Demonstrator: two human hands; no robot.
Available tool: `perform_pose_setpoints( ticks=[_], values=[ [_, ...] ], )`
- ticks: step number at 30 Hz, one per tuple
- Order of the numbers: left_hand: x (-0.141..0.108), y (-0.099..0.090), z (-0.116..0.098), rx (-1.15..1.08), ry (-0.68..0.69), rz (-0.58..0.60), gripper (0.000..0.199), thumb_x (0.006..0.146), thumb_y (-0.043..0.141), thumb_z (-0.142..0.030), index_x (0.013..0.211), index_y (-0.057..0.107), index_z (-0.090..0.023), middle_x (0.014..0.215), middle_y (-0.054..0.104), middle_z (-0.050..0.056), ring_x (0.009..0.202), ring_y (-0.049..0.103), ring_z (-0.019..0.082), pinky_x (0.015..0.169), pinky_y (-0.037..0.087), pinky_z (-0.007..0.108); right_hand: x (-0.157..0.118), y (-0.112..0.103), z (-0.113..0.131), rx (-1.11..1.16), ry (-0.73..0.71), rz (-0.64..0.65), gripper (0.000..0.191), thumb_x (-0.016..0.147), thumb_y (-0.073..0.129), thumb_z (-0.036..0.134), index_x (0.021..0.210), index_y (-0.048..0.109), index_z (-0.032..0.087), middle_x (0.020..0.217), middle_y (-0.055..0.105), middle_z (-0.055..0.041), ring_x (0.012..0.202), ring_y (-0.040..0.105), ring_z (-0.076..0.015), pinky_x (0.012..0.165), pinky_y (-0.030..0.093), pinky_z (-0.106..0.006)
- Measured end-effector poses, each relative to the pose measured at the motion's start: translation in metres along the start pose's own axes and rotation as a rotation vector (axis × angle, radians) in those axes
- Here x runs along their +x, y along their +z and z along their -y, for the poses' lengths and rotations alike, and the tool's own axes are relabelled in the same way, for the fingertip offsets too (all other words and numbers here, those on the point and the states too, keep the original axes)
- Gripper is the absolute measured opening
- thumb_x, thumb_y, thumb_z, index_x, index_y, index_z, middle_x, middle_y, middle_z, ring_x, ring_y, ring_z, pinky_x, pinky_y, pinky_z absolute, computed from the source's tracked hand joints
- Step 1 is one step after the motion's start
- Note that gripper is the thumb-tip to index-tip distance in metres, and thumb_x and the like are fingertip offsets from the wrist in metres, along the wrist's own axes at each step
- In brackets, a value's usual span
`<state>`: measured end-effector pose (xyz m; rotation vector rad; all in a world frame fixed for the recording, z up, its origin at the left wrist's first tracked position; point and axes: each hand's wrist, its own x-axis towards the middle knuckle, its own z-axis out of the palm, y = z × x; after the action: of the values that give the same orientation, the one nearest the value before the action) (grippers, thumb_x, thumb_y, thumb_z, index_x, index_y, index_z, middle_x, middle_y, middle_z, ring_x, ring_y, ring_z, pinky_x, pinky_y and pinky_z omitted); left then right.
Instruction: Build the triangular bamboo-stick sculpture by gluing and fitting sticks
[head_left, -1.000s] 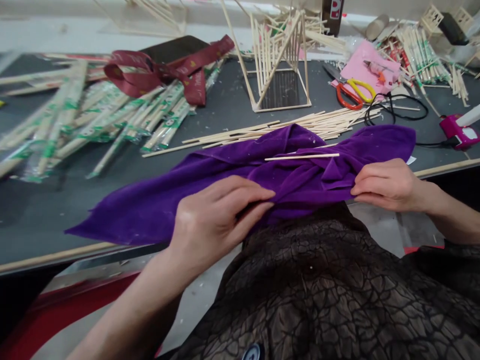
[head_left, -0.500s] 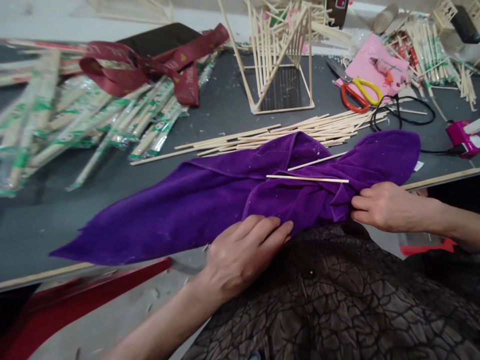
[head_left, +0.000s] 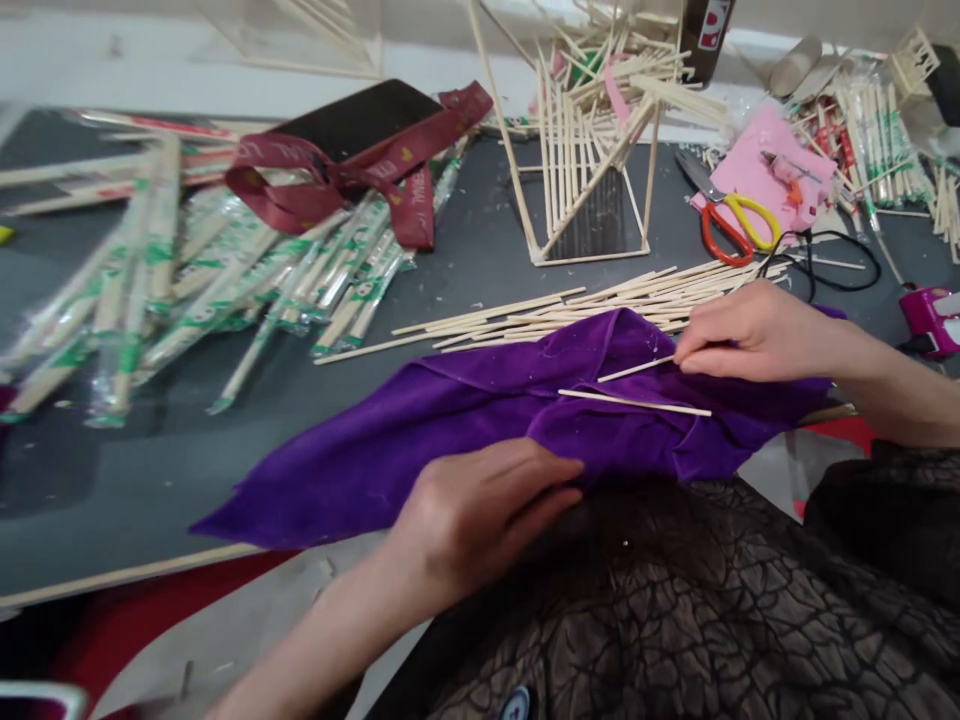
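A crumpled purple cloth (head_left: 360, 450) lies along the table's near edge. Two thin wooden sticks are on it. The fingers of my right hand (head_left: 757, 335) close on the right end of the upper stick (head_left: 634, 370). The lower stick (head_left: 637, 403) lies loose just in front, slanting slightly down to the right. My left hand (head_left: 487, 510) is at the cloth's near edge, fingers stretched to the right with a gap between them and nothing visible in them; whether it touches the cloth is hard to tell.
Behind the cloth lies a row of loose sticks (head_left: 525, 318), with a stick frame (head_left: 592, 258) beyond. Wrapped chopsticks (head_left: 217, 290), a dark red ribbon (head_left: 285, 195) and a black flat object (head_left: 360, 115) are left. Scissors (head_left: 739, 225), a pink cloth (head_left: 750, 150), a black cable (head_left: 810, 265) and a magenta device (head_left: 930, 315) are right.
My right hand has moved up and left from the cloth's near edge to the upper stick and taken its end. My left hand's fingers have lifted slightly. The view has shifted.
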<state>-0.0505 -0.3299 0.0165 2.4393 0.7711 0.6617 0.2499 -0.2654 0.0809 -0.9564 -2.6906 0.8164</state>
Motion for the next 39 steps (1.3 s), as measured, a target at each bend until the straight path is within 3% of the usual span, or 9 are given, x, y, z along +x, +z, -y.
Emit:
perform_pose_setpoints(
  ticks=[6, 12, 18, 23, 26, 29, 33, 36, 39],
  values=[
    [0.019, -0.031, 0.020, 0.168, -0.129, -0.266, 0.005, 0.086, 0.063, -0.022, 0.091, 0.066, -0.020, 0.078, 0.072, 0.000, 0.067, 0.065, 0.011, 0.063, 0.051, 0.021, 0.047, 0.012, -0.010, -0.255, 0.010, 0.282, 0.017, 0.088, 0.052, 0.023, 0.087, 0.068, 0.017, 0.079, 0.067, -0.0024, 0.068, 0.057, -0.0123, 0.056, 0.027, -0.025],
    [0.027, -0.007, 0.043, 0.032, -0.138, -0.125, 0.018, 0.089, 0.057, -0.017, 0.105, 0.066, -0.015, 0.082, 0.069, 0.003, 0.073, 0.066, 0.011, 0.064, 0.051, 0.021, 0.045, 0.025, -0.012, -0.522, 0.030, 0.404, 0.020, 0.089, 0.045, 0.016, 0.083, 0.064, 0.015, 0.078, 0.065, -0.0060, 0.065, 0.053, -0.0148, 0.053, 0.017, -0.030],
    [0.028, 0.009, 0.054, 0.161, -0.192, -0.057, 0.021, 0.092, 0.053, -0.025, 0.105, 0.068, -0.017, 0.080, 0.067, 0.003, 0.070, 0.064, 0.013, 0.056, 0.049, 0.022, 0.032, -0.008, -0.026, -0.217, 0.124, 0.239, 0.013, 0.081, 0.049, 0.018, 0.073, 0.059, 0.017, 0.071, 0.062, -0.0014, 0.062, 0.052, -0.0124, 0.057, 0.031, -0.026],
    [0.035, 0.003, 0.048, 0.232, -0.172, -0.198, 0.019, 0.090, 0.057, -0.021, 0.104, 0.068, -0.018, 0.092, 0.070, 0.005, 0.082, 0.067, 0.015, 0.071, 0.054, 0.023, 0.038, -0.013, -0.037, -0.181, 0.254, -0.011, 0.011, 0.082, 0.049, 0.018, 0.079, 0.060, 0.018, 0.072, 0.064, -0.0019, 0.063, 0.055, -0.0121, 0.058, 0.033, -0.025],
    [0.046, -0.001, 0.047, 0.309, -0.211, -0.145, 0.024, 0.090, 0.056, -0.026, 0.111, 0.067, -0.019, 0.104, 0.070, 0.007, 0.095, 0.066, 0.021, 0.081, 0.054, 0.031, 0.050, 0.004, -0.043, -0.357, 0.221, 0.016, 0.019, 0.089, 0.044, 0.023, 0.087, 0.062, 0.017, 0.082, 0.066, -0.0054, 0.071, 0.057, -0.0153, 0.058, 0.029, -0.027],
    [0.056, 0.000, 0.050, 0.384, -0.228, -0.038, 0.030, 0.090, 0.056, -0.031, 0.114, 0.066, -0.018, 0.104, 0.071, 0.009, 0.093, 0.065, 0.024, 0.074, 0.054, 0.033, 0.059, 0.017, -0.050, -0.441, 0.202, 0.094, 0.027, 0.094, 0.041, 0.028, 0.089, 0.064, 0.014, 0.082, 0.065, -0.0067, 0.072, 0.056, -0.0160, 0.059, 0.026, -0.027],
    [0.058, 0.006, 0.056, 0.408, -0.194, -0.023, 0.026, 0.091, 0.054, -0.032, 0.108, 0.070, -0.020, 0.095, 0.071, 0.007, 0.087, 0.063, 0.022, 0.064, 0.049, 0.029, 0.055, 0.017, -0.055, -0.415, 0.203, 0.068, 0.029, 0.096, 0.040, 0.027, 0.102, 0.064, 0.013, 0.090, 0.066, -0.0078, 0.077, 0.056, -0.0153, 0.061, 0.027, -0.027],
    [0.055, 0.011, 0.060, 0.398, -0.167, -0.069, 0.024, 0.092, 0.052, -0.031, 0.102, 0.072, -0.021, 0.089, 0.071, 0.005, 0.083, 0.063, 0.020, 0.062, 0.047, 0.028, 0.047, 0.009, -0.046, -0.468, 0.198, 0.063, 0.030, 0.097, 0.040, 0.027, 0.110, 0.063, 0.014, 0.096, 0.065, -0.0093, 0.078, 0.056, -0.0161, 0.060, 0.026, -0.028],
    [0.053, 0.015, 0.063, 0.412, -0.146, -0.118, 0.025, 0.092, 0.052, -0.033, 0.101, 0.073, -0.022, 0.088, 0.072, 0.005, 0.082, 0.063, 0.019, 0.064, 0.047, 0.027, 0.037, 0.003, -0.019, -0.515, 0.151, 0.043, 0.030, 0.098, 0.041, 0.032, 0.100, 0.065, 0.013, 0.090, 0.065, -0.0094, 0.074, 0.055, -0.0170, 0.059, 0.025, -0.029]
  ],
)
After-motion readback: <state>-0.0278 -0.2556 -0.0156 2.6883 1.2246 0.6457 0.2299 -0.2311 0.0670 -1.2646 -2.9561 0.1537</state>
